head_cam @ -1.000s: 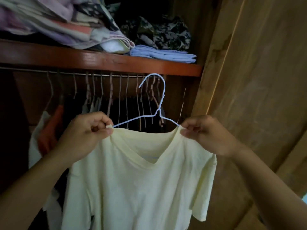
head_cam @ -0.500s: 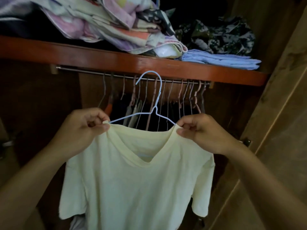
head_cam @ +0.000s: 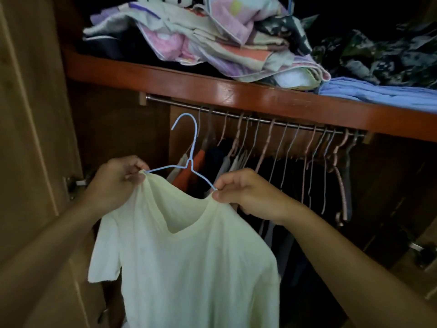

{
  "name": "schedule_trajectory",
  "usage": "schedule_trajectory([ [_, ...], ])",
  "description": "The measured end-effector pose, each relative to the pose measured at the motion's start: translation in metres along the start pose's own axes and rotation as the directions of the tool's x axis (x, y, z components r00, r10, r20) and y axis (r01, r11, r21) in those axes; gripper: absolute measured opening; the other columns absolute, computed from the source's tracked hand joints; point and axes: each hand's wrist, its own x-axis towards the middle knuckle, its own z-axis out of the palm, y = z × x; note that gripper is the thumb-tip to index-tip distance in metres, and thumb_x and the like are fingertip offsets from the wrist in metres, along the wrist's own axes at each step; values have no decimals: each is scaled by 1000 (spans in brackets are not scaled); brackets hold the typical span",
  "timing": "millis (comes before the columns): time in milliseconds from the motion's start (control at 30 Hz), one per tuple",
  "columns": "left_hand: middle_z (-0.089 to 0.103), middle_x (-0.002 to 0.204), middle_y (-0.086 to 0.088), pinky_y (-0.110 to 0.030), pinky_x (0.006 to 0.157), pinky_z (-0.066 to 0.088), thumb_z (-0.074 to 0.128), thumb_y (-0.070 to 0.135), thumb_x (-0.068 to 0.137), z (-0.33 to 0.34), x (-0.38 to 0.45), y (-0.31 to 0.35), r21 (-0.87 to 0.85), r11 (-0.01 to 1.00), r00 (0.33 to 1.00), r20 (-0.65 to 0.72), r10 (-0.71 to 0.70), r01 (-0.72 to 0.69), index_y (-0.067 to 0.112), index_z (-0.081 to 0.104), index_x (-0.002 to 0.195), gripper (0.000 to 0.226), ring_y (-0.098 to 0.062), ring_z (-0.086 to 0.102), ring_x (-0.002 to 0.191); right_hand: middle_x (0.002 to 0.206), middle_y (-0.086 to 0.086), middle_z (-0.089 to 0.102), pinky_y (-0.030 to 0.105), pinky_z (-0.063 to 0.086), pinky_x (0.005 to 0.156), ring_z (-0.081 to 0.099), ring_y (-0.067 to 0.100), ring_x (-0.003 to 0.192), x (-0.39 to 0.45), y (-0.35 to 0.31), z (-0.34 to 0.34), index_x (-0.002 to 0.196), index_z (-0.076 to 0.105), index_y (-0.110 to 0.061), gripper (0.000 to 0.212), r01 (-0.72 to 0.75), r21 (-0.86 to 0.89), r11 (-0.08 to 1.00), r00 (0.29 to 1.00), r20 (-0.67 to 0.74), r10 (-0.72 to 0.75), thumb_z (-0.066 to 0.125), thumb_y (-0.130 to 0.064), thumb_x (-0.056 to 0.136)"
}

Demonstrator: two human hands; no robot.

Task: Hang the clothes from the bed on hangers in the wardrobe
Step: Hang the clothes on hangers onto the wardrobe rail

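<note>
Left hand (head_cam: 113, 183) pinches one shoulder of the pale yellow t-shirt (head_cam: 189, 261), which sits on a blue wire hanger (head_cam: 189, 147). Right hand (head_cam: 248, 195) pinches the other shoulder. The hanger's hook is just below the wardrobe rail (head_cam: 295, 126), left of the other hung clothes (head_cam: 283, 181), not on it yet.

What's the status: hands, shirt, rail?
Left hand and right hand pinch the pale yellow T-shirt on the blue wire hanger. Hook below the rail, not on. Hung clothes crowd right.

Pale yellow T-shirt (head_cam: 189, 268) on blue wire hanger (head_cam: 192, 159) (hook below rail (head_cam: 236, 116)).
</note>
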Motion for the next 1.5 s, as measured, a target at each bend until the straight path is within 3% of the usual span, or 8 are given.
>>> schedule_trajectory([
  [133,72,95,-5,-30,80,46,63,3,90,-5,12,-19,179,982,995,-98,-37,55,15,70,100,18,-24,66,96,74,12,63,17,40,41,56,10,51,31,-9,32,94,68,0,10,-107,128,986,994,17,106,60,-5,96],
  [367,68,80,6,-34,82,52,68,10,85,-21,18,-31,114,990,983,-172,-65,85,21,69,97,16,-20,67,85,93,17,66,22,54,50,66,17,67,93,-13,90,113,62,5,22,-239,358,902,966,-5,258,64,-5,95],
  [600,66,79,14,-31,80,52,67,15,89,-22,16,-42,102,990,989,-122,-80,92,23,69,101,15,-13,65,84,102,18,63,22,58,56,67,19,78,146,-20,111,119,58,9,26,-217,530,820,952,-70,297,62,2,94],
  [800,67,83,13,-28,77,48,65,24,90,-22,20,-46,83,988,985,-122,-118,129,28,70,98,10,-10,64,84,93,13,61,22,60,61,65,18,75,181,-23,109,103,59,6,10,-163,541,825,937,-178,301,62,4,93],
  [933,65,82,13,-23,68,40,62,22,93,-22,20,-50,68,991,985,-135,-104,114,25,70,99,10,-7,62,80,90,13,58,21,59,56,63,18,70,200,-31,101,115,55,10,23,-88,564,821,932,-244,268,61,7,93],
  [1067,68,83,11,-31,74,50,59,20,93,-17,24,-55,51,995,987,-141,-78,86,23,70,102,14,-10,64,80,85,13,60,23,60,57,65,16,65,228,-29,89,115,57,12,23,-32,547,836,918,-315,241,61,8,93],
  [1200,68,87,9,-37,80,53,57,24,93,-5,33,-57,114,991,980,-192,-44,67,25,68,105,16,-16,65,88,82,11,62,26,60,65,67,12,59,256,-17,75,89,58,2,6,-24,477,878,903,-366,224,61,6,93],
  [1500,68,91,7,-38,78,55,59,22,93,32,52,-68,135,987,994,-81,-71,82,28,66,103,14,-16,65,88,94,13,61,23,58,56,64,17,72,286,21,46,94,53,-5,10,-70,419,906,897,-371,241,54,6,95],
])
